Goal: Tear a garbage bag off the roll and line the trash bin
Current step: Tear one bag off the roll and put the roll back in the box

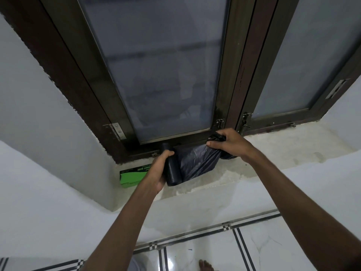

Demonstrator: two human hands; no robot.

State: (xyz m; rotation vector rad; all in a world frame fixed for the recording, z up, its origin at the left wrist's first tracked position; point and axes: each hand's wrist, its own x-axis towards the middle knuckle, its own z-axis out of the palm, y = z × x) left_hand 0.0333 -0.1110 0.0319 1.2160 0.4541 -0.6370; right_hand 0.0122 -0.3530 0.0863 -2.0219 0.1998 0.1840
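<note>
1. We're up at the window sill [273, 145], and our left hand [159, 171] is wrapped around the black garbage bag roll [172, 172], thumb over the top, holding it just off the ledge.
2. Our right hand [227, 142] is clenched on a bunched end of the unrolled bag [197, 161], which stretches between the two hands in front of the dark window frame [121, 106].
3. The job now, as we read it, is the tear. We want the film pulled taut so the perforation line shows; we cannot make it out in the wrinkles yet.
4. Best to slide the right hand's grip closer to the roll, so the pull lands on the perforation and not on the bag's body.
5. Keep the left hand firm so the roll doesn't spin and feed out more film.
6. A short, sharp pull apart, started from one edge, should part it cleanly; a slow drag risks stretching the thin plastic.
7. The green garbage bag box [131, 176] sits on the sill behind the left hand. No trash bin is in view, so lining comes later.
</note>
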